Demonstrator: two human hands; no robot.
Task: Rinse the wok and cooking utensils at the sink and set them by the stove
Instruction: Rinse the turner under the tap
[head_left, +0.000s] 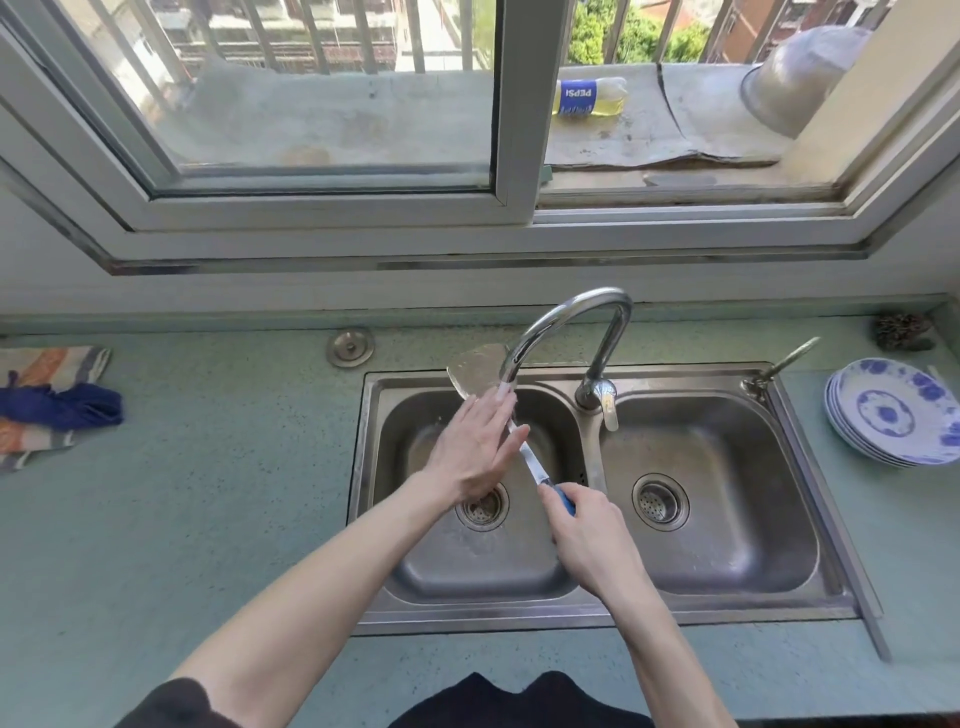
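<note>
Steel spatula with a blue handle (480, 371) is held slantwise over the left basin of the double stainless-steel sink (831, 571), its flat blade up under the spout of the curved chrome tap (566, 312). The right hand (587, 535) grips the blue handle, fingers (558, 499) wrapped closed around it, so the thin metal shaft runs up and away from those fingers toward the blade. The left hand (475, 449) lies flat and open against the shaft, fingers (491, 410) stretched out together and reaching up to the base of the blade just below the spout; whether they press the metal or only brush it I cannot tell. Water looks to be running at the spout tip, right at the left fingertips. Below the left palm sits the round drain strainer (482, 506) of the left basin.

Well to the left of the left fingers, on the pale green speckled worktop (208, 493), lie a striped orange-and-grey cloth (47, 415) and a dark blue cloth (67, 405) on top of it. Well to the right of the right fingers, past the other basin, stands a stack of white plates with blue flower patterns (893, 415). Beyond the tap, outside the window on the ledge, lies a plastic bottle of yellow liquid (589, 97).
</note>
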